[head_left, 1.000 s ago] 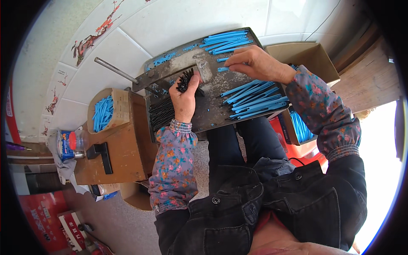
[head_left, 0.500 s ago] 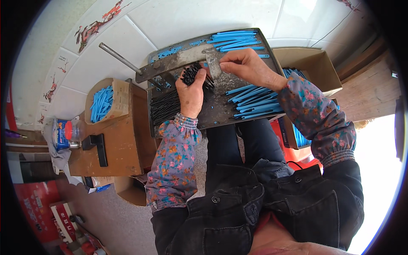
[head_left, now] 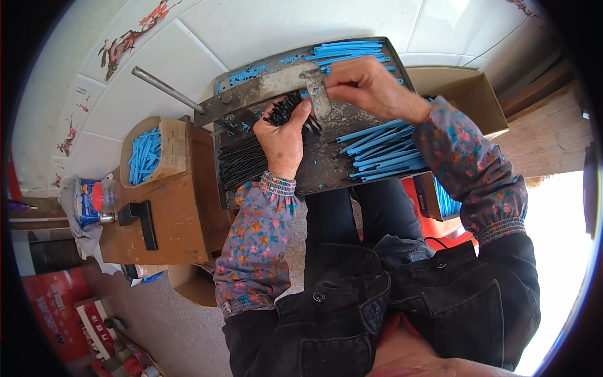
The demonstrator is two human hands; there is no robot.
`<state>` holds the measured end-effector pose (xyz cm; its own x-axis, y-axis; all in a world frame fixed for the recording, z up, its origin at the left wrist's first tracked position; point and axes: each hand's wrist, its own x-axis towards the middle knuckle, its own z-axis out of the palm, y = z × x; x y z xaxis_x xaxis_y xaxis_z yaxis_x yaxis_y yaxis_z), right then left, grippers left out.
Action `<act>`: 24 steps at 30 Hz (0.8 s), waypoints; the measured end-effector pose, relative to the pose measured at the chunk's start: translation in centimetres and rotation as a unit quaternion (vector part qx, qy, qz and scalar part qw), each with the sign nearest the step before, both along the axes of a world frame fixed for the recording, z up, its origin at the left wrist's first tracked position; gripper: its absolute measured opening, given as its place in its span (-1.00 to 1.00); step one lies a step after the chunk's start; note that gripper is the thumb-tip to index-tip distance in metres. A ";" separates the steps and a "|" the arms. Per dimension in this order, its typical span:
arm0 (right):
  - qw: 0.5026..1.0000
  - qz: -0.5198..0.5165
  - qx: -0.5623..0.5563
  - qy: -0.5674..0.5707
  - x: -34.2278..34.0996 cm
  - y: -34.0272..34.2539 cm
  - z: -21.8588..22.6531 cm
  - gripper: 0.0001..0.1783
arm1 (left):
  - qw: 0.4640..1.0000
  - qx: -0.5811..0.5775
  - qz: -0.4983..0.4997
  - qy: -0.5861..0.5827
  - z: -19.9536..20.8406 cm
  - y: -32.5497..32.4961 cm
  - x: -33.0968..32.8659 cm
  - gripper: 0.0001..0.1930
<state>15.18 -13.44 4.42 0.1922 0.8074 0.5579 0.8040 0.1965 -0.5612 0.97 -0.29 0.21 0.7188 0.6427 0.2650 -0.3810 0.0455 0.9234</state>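
My left hand is closed around a bundle of thin black sticks, their ends fanning upward. Close by on the right, my right hand has thumb and fingers pinched at the edge of a worn metal plate. What lies in that pinch is hidden. The plate is on a flat metal lever that crosses above a dark metal tray. More black sticks lie in the tray at left. Blue strips with dark ends lie at right, and other blue strips at the back.
A steel rod juts from the lever's left end. On a wooden cabinet at left stand a cardboard box of blue pieces and a black bracket. Cardboard boxes stand right of the tray. Blue scraps litter the tray's back.
My right hand has shifted slightly up, its fingers still at the metal plate. My left hand has edged right with the bundle. The view has shifted a little.
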 end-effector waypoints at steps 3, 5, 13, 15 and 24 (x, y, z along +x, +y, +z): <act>1.000 0.012 0.015 -0.022 0.0 0.0 -0.1 -0.87 | 1.000 0.017 -0.001 0.001 0.0 -0.1 0.0 -0.88; 0.999 0.016 0.023 -0.034 0.1 -0.3 0.1 -0.87 | 0.999 0.037 0.012 0.000 -0.1 0.1 -0.1 -0.87; 0.982 -0.030 -0.122 -0.141 5.0 -2.7 -3.3 -0.88 | 0.992 0.127 -0.014 0.015 0.3 0.4 -0.9 -0.78; 0.951 -0.097 -0.111 -0.273 5.3 -1.0 -5.5 -0.87 | 0.989 0.142 -0.020 0.033 -0.3 0.7 -1.0 -0.77; 0.982 -0.065 -0.157 0.077 -0.2 -2.7 0.6 -0.90 | 0.994 0.077 -0.077 -0.001 0.4 0.6 -1.5 -0.80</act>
<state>15.02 -16.10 5.03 0.3681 0.8979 0.2412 0.7122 -0.1056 -0.6940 -0.52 0.32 0.60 0.8054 0.4759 0.3533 -0.3821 -0.0388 0.9233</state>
